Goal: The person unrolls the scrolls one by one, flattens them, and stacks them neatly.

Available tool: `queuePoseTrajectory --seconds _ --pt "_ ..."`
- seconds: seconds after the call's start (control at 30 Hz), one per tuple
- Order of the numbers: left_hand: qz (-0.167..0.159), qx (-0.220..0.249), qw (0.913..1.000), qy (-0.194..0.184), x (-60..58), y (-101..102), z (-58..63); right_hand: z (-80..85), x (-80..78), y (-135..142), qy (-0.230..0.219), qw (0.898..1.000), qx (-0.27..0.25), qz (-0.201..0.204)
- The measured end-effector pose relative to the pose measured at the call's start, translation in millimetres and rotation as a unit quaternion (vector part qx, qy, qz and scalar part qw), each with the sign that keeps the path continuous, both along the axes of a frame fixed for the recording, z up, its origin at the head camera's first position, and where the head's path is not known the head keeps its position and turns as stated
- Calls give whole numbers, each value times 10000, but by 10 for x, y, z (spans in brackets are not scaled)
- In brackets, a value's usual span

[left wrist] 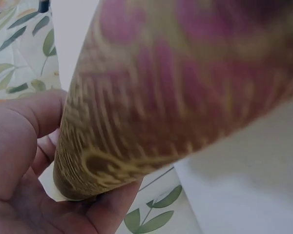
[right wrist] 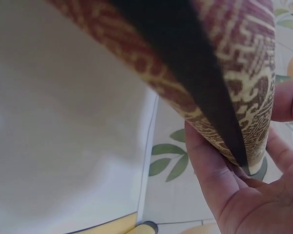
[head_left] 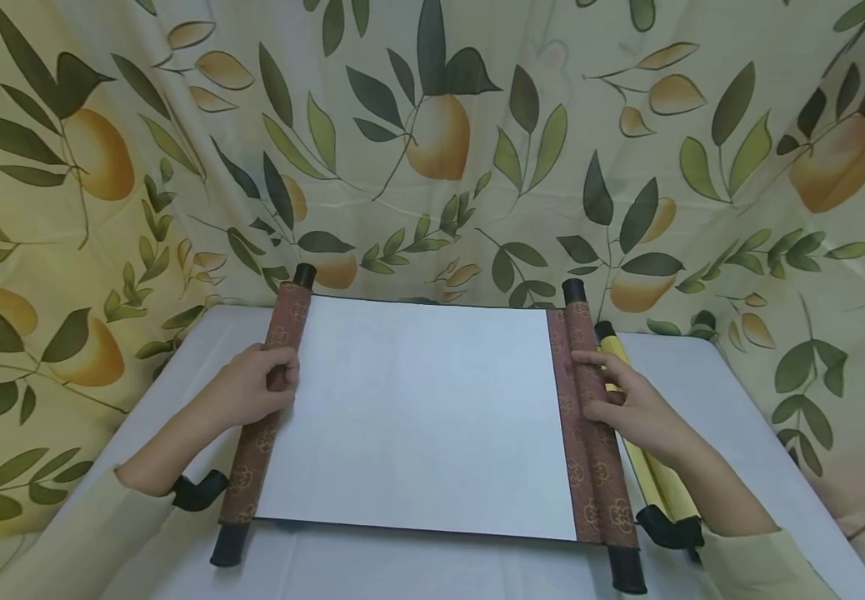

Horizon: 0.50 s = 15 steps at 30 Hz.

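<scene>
A scroll lies unrolled between my hands, its white blank sheet [head_left: 425,417] spread across the table and slightly tilted. At its left end is a reddish-brown patterned roller [head_left: 248,475] with black knobs. My left hand [head_left: 248,387] grips this roller around the middle; in the left wrist view the fingers [left wrist: 44,109] curl round its rolled end. My right hand [head_left: 638,412] holds the matching right roller [head_left: 611,483] between thumb and fingers. Close up in the right wrist view, a dark band [right wrist: 185,63] runs along the patterned roll [right wrist: 249,92].
Just right of the scroll, partly behind my right hand and wrist, lies a yellow roll [head_left: 674,492] with a black end. A white-covered table [head_left: 747,433] carries everything. Behind it hangs a curtain [head_left: 507,33] printed with fruit and leaves. Dark straps [head_left: 196,492] circle my wrists.
</scene>
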State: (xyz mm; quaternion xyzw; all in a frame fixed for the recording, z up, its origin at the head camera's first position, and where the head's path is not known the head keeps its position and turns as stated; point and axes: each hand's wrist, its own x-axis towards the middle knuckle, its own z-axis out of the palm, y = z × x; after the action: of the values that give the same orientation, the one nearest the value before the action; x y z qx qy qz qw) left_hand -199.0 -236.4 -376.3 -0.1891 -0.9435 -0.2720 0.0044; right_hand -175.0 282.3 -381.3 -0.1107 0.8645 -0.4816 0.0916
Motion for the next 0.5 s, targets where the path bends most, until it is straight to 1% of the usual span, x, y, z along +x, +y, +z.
queuePoseTrajectory --seconds 0.23,0.5 --pt "229 99 9997 67 8 -36 9 -29 9 31 -9 10000 7 -36" --pt "251 102 9996 -55 -9 -94 -13 -31 12 39 -38 10000 41 -38"
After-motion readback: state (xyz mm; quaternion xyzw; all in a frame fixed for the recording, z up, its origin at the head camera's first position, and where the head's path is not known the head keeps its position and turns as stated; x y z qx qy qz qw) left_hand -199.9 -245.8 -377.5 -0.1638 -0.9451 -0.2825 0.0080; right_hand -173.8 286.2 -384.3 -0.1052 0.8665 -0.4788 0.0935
